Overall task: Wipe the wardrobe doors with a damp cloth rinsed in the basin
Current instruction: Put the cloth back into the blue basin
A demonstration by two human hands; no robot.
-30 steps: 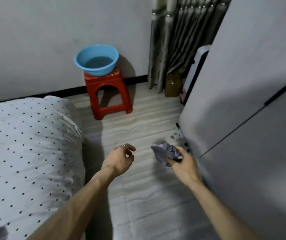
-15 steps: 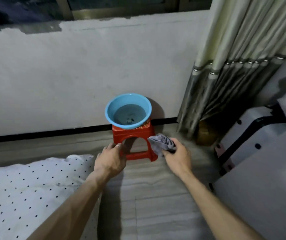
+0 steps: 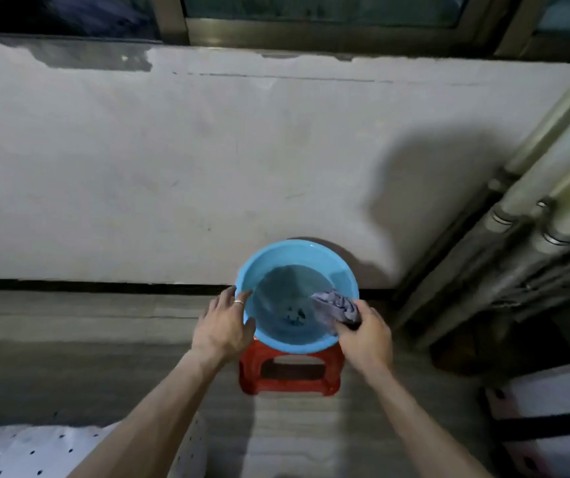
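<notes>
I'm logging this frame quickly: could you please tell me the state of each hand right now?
Left hand: open, fingers touching the basin rim.
Right hand: holding the cloth.

A round light-blue basin [image 3: 295, 243] is set upright on the red stool [image 3: 287, 381], its rim reaching past the stool's edges; water is held in it; a crumpled grey-purple cloth [image 3: 335, 303] is gripped by the right hand [image 3: 363, 336] at the basin's right rim.

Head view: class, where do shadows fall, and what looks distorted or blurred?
Head view: a broad soft shadow lies on the wall right of the basin; the wide lens makes the curtain lean inward; the light is dim and detail slightly soft.
</notes>
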